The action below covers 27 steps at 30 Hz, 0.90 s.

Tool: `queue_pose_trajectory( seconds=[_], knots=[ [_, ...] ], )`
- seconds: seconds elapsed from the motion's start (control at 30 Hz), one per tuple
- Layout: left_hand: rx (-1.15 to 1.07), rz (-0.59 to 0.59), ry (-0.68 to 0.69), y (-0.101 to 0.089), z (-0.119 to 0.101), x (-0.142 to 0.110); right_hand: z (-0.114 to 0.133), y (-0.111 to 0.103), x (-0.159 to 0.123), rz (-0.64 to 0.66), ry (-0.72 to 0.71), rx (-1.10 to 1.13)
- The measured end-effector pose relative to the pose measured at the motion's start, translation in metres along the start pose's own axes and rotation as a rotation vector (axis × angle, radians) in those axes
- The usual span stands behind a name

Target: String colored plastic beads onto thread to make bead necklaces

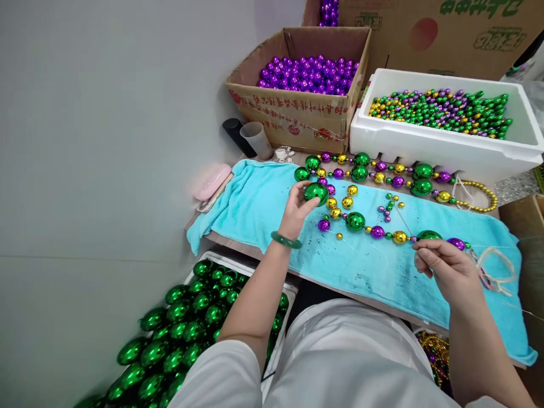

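My left hand (297, 207), with a green bangle at the wrist, grips a large shiny green bead (315, 194) above the turquoise towel (263, 192). My right hand (446, 263) pinches a thin needle (403, 220) that points up and to the left, toward a few small loose beads (386, 212). Between the hands lies a strand of green, gold and purple beads (377, 232), partly behind my right fingers. Loose gold beads (347, 202) rest right of my left hand. Farther back, two finished-looking rows of beads (379, 177) run across the towel's far edge.
Behind the towel stand a cardboard box of purple beads (289, 116) and a white foam box of small mixed beads (437, 150). A cup (256, 140) and a pink case (213, 181) sit at the left. Many large green beads (178, 328) fill a container below left.
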State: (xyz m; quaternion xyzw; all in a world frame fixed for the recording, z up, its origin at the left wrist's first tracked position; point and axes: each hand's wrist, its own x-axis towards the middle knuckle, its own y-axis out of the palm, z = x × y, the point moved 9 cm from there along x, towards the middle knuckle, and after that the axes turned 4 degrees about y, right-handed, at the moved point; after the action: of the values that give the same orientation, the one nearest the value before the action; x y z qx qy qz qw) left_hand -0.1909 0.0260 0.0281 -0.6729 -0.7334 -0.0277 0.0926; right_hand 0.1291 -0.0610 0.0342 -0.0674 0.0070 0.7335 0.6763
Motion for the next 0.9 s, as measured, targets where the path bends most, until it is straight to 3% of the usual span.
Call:
queue_pose_trajectory(
  seconds=[0.1,0.2,0.33,0.7,0.9],
  knots=[
    [-0.504,0.048,-0.279,0.017,0.009,-0.023,-0.006,0.016,0.002,0.037,-0.004,-0.085],
    [-0.691,0.07,-0.4,0.029,0.009,-0.037,-0.015,0.033,0.002,0.091,0.009,-0.128],
    [-0.744,0.064,-0.434,0.034,0.009,-0.042,-0.024,0.043,0.001,0.09,0.018,-0.157],
    [-0.84,0.11,-0.485,0.051,0.011,-0.047,-0.026,0.036,0.004,0.063,0.015,-0.175],
    [-0.657,0.168,-0.364,0.059,0.005,-0.048,-0.022,0.034,0.007,0.065,-0.006,-0.283]
  ],
)
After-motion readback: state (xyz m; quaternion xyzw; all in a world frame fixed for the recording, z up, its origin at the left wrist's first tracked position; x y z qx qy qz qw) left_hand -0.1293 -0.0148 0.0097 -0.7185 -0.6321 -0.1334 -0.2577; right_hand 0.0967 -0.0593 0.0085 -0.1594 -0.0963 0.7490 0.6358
